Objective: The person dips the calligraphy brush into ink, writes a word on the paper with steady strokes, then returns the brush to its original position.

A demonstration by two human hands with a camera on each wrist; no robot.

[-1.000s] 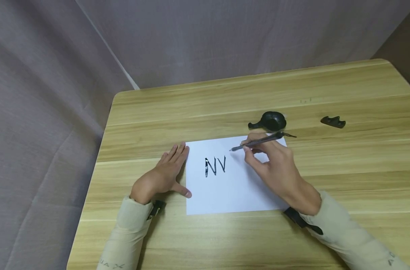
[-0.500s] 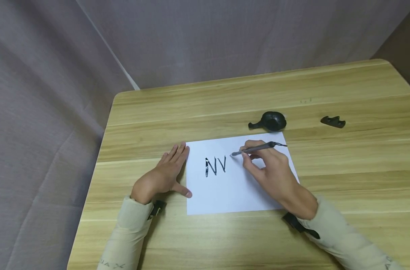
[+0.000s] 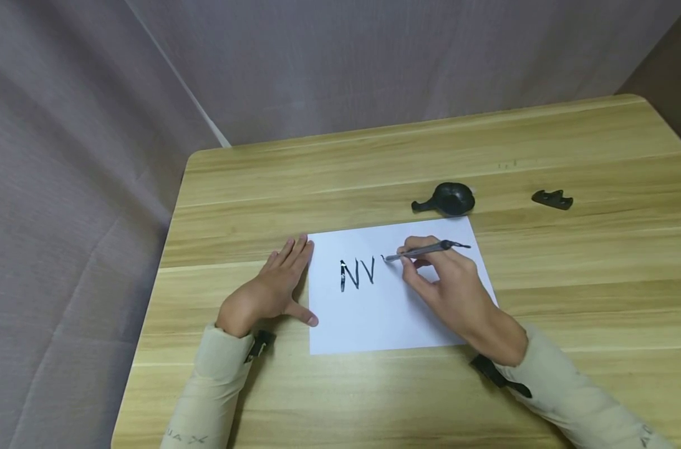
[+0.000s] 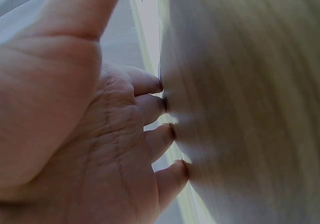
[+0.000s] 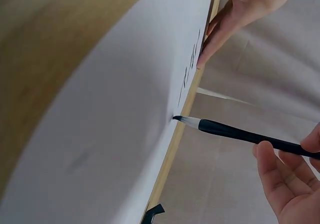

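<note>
My right hand pinches a dark-handled ink brush between thumb and fingers. In the right wrist view the brush has a pale tuft with a blackened tip, which meets the white paper. On the paper in the head view stand black strokes reading like "NV", with a short new mark at the brush tip. My left hand lies spread at the paper's left edge, thumb and index fingertip on it. The left wrist view shows the fingertips of this hand pressed to the table.
Behind the paper's far edge stands a small black ink dish with a handle. Farther right lies a black notched brush rest. The wooden table ends at a grey curtain behind and to the left.
My right hand has come down and slightly left with the brush, bringing its tip to the paper. A short stroke has appeared right of the "NV" marks. The left hand stays put.
</note>
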